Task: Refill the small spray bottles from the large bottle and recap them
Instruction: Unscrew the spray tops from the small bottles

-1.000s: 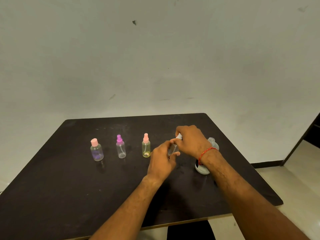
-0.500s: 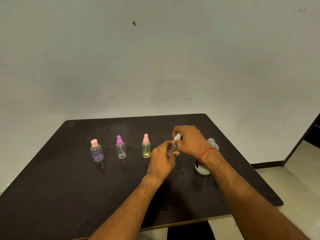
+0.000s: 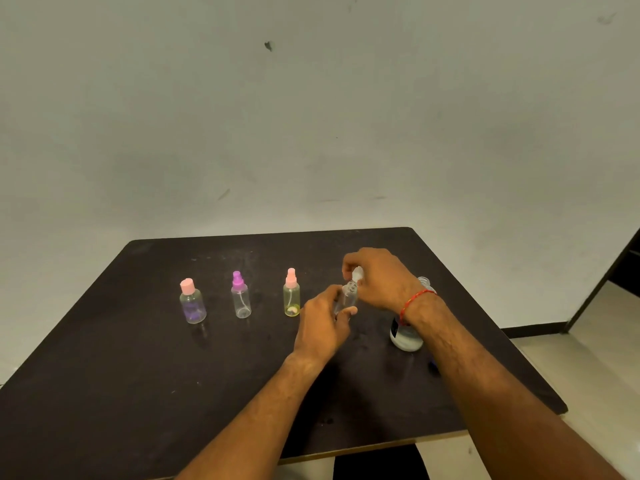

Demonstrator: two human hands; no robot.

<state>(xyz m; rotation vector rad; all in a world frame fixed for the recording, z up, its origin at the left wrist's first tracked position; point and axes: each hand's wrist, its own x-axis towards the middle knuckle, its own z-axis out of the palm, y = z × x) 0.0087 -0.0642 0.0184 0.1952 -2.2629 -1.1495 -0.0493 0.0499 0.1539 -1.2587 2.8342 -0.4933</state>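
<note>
Small clear spray bottle (image 3: pixel 347 298) over table (image 3: pixel 138 375) centre, left hand (image 3: pixel 323 323) fingers curled round it; right hand (image 3: pixel 381 278) pinches white cap (image 3: pixel 357 273) at its neck. Right wrist half-hides large bottle (image 3: pixel 407 337); three capped bottles (image 3: pixel 240 299) stand left.

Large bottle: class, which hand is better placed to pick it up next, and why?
Right, probably. The large bottle stands by the wrist of the right hand, while the left hand grips the small clear bottle. The right hand must first release the white spray cap.
</note>
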